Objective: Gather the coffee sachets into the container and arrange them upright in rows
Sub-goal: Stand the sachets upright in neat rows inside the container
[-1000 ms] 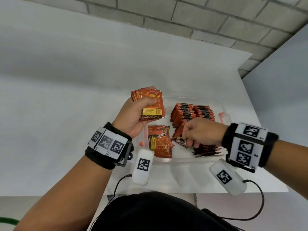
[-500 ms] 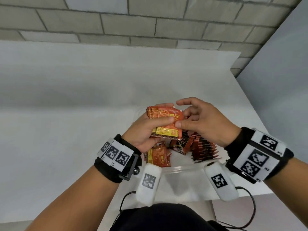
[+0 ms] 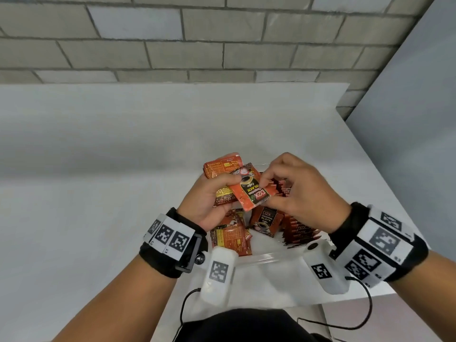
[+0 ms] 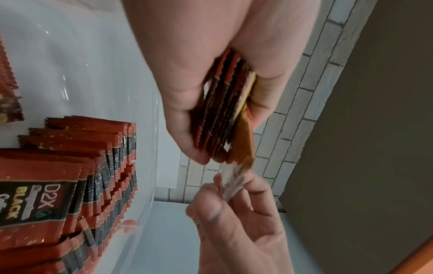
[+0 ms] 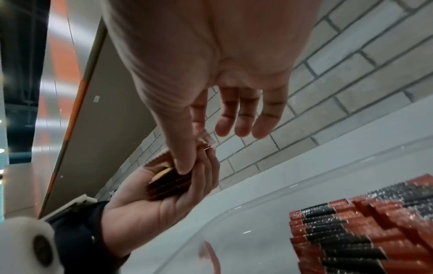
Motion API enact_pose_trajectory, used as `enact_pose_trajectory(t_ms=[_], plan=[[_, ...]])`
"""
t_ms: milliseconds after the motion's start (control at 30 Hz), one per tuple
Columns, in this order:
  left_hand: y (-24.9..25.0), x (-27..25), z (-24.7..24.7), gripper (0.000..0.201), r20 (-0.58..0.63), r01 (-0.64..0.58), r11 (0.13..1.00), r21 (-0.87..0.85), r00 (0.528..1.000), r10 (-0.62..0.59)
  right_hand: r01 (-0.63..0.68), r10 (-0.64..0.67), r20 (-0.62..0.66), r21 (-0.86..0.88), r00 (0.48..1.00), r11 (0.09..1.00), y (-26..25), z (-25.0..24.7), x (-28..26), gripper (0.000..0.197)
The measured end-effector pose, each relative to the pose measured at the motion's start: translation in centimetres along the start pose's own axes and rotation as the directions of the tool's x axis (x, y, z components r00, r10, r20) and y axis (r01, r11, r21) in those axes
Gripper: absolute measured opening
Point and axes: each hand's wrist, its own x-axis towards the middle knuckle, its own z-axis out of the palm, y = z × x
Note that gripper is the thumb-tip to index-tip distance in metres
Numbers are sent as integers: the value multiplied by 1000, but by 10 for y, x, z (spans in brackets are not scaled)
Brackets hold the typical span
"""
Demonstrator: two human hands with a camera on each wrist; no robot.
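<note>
My left hand grips a stack of orange coffee sachets above the clear container. My right hand pinches one sachet between thumb and forefinger; it lies tilted across the front of the stack, printed face up. In the left wrist view the stack is seen edge-on in my left hand, with the right hand below it. The right wrist view shows my right hand against the stack. Upright sachet rows fill the container's right side.
Several loose sachets lie flat in the container's left part, and one sachet leans against the rows. The white table stretches left and back to a grey block wall. Its right edge runs close by the container.
My right hand rose from the sachets in the container to the stack in my left hand and now pinches one sachet across its front. Both hands have come closer together.
</note>
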Motion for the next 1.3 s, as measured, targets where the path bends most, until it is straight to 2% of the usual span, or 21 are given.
enact_pose_trajectory(t_ms=[67, 133, 233, 333, 433, 467, 500, 567, 600, 667, 733, 800, 867, 933, 967, 1033, 1300], plan=[[1, 1, 0, 55, -32, -36, 999, -8, 999, 36, -63, 62, 66, 10, 996, 998, 1, 0, 0, 35], [1, 1, -2, 64, -53, -75, 997, -20, 996, 74, -216, 209, 62, 153, 976, 964, -1, -2, 1, 40], [-1, 3, -6, 70, -72, -98, 995, -27, 993, 95, -421, 399, 139, 371, 906, 828, -4, 1, 3, 31], [-1, 3, -8, 67, -45, -82, 996, -21, 996, 81, -440, 408, 174, 462, 896, 770, -5, 2, 9, 17], [0, 2, -9, 59, 22, -67, 998, 1, 998, 67, -396, 423, 60, 488, 904, 778, -6, -2, 19, 16], [-1, 1, -9, 59, 26, -77, 997, 4, 997, 77, -399, 443, 50, 536, 895, 744, -5, -2, 20, 18], [-2, 1, -7, 61, 17, -98, 995, 4, 995, 98, -416, 472, 79, 614, 878, 671, -6, 0, 21, 22], [-4, 1, -6, 65, 1, -132, 991, -3, 991, 132, -470, 499, 197, 718, 844, 513, -7, 7, 18, 28], [-5, 1, -6, 65, 3, -140, 990, 1, 990, 140, -488, 496, 225, 715, 838, 500, -8, 10, 16, 28], [-4, 1, -9, 60, -2, -136, 990, 19, 991, 136, -478, 496, 184, 669, 848, 569, -6, 10, 14, 25], [-2, 2, -14, 50, -47, -124, 992, 7, 991, 124, -455, 491, 96, 559, 866, 694, 0, 4, 13, 21], [1, 4, -21, 36, -111, -123, 992, -24, 987, 119, -459, 452, 101, 314, 887, 831, 7, -1, 10, 14], [3, 4, -28, 29, -160, -117, 992, -46, 981, 108, -396, 402, 204, -72, 893, 916, 15, 0, 6, 7], [3, 5, -32, 29, -173, -109, 993, -49, 980, 99, -294, 413, 333, -353, 848, 888, 19, 6, 3, 20], [3, 5, -33, 29, -169, -105, 993, -47, 981, 95, -277, 439, 364, -419, 821, 865, 18, 10, 3, 26], [2, 4, -34, 27, -157, -97, 994, -41, 984, 90, -222, 466, 382, -533, 798, 817, 18, 16, 6, 26], [0, 0, -40, 25, -149, -77, 996, -42, 986, 70, -113, 562, 417, -724, 714, 680, 17, 33, 25, 16]])
